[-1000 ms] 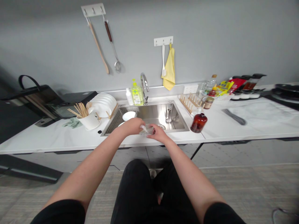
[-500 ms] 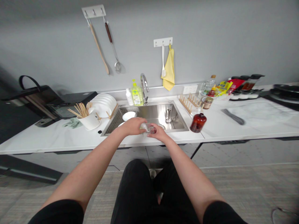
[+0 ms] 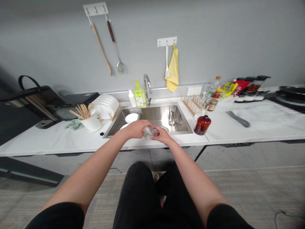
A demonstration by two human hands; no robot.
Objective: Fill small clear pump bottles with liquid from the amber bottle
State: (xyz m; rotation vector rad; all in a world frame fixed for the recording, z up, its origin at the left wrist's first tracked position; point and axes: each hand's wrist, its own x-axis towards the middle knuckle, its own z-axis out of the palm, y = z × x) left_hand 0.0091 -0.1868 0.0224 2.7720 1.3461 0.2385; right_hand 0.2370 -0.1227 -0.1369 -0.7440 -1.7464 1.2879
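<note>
Between my two hands, over the sink's front edge, is a small clear container [image 3: 148,133], glass or plastic. My left hand [image 3: 138,128] grips its left side, fingers curled over the top. On its right side, my right hand [image 3: 162,135] closes round it with thumb and fingers. Part of the container is hidden by the fingers. Behind the hands lies the steel sink [image 3: 157,115], with a white bowl [image 3: 131,118] in its left part. Another white dish [image 3: 124,126] is partly covered by my left hand.
A faucet [image 3: 147,89] rises behind the sink beside a yellow-green soap bottle [image 3: 140,97]. An amber bottle [image 3: 202,125] stands right of the sink. To the left are white plates [image 3: 107,106] in a rack and a chopstick holder [image 3: 91,123]. Dark tongs [image 3: 238,119] lie farther right.
Both hands stay at nearly the same place over the sink's front edge. The clear container between them looks slightly turned. Everything else is where it was.
</note>
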